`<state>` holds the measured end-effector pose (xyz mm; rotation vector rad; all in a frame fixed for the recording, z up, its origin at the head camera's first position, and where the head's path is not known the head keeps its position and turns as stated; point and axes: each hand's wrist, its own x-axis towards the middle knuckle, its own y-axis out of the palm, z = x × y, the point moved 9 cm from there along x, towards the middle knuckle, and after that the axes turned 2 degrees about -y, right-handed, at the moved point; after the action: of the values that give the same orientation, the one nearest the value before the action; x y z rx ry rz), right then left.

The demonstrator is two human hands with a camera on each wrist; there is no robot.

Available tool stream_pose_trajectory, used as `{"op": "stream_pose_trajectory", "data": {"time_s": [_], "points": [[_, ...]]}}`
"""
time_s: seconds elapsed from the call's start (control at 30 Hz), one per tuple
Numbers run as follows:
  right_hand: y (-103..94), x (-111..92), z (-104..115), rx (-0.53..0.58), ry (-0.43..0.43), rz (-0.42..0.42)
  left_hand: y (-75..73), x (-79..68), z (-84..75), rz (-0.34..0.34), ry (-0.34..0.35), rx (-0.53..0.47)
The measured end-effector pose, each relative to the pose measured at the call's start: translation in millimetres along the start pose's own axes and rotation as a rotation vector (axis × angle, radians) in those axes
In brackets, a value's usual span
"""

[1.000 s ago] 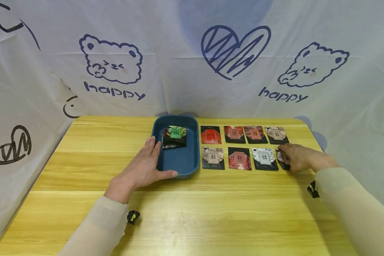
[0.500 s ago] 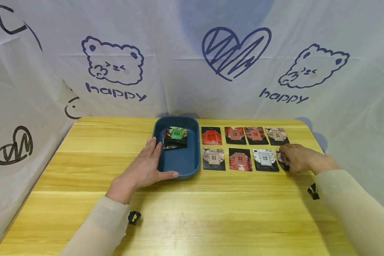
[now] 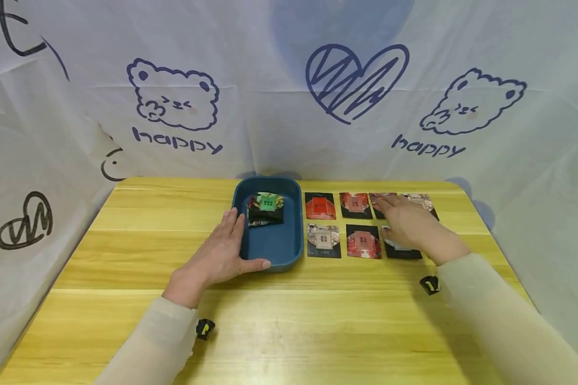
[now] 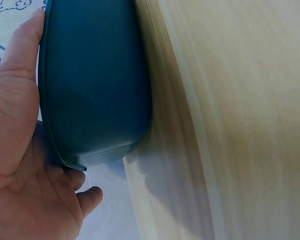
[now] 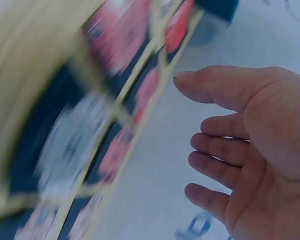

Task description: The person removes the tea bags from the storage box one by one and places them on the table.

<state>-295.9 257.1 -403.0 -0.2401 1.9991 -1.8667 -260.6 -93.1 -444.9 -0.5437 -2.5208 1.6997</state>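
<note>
My left hand [image 3: 214, 251] rests against the near left corner of a blue tray [image 3: 299, 240], fingers straight along its left side and thumb at the near rim. Inside the tray lie sachets, a green-labelled sachet [image 3: 268, 203] on top. My right hand [image 3: 407, 222] hovers over the right part of two rows of flat printed sachets, holding nothing in the right wrist view, its fingers loosely bent. Beneath it, a white-labelled sachet [image 3: 402, 252] and a dark red sachet [image 3: 377, 211] are partly covered. The front row's rightmost sachet is mostly hidden by the wrist.
Left of these, a cream sachet [image 3: 324, 240] and a red-flowered sachet [image 3: 363, 241] lie in front of a bright red sachet [image 3: 320, 206] and a pink-red sachet [image 3: 356, 205]. A drawn-on white curtain [image 3: 270, 128] hangs behind the wooden table [image 3: 279, 331].
My right hand has left the front row's rightmost sachet and moved left over the neighbouring ones. The left hand stays at the tray. The head view has shifted slightly.
</note>
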Motion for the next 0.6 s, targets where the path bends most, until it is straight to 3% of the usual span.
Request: {"op": "stream_pose_trajectory", "data": {"time_s": [0.3,0.6], "points": [[-25.0,41.5,81.2,0.106,-0.122,-0.115,0.3,-0.1,-0.2,-0.002,0.006,-0.006],[-32.5,77.8,149.1,0.183,-0.205,-0.146,-0.5,-0.5,-1.4,-0.024,0.027,0.067]]}}
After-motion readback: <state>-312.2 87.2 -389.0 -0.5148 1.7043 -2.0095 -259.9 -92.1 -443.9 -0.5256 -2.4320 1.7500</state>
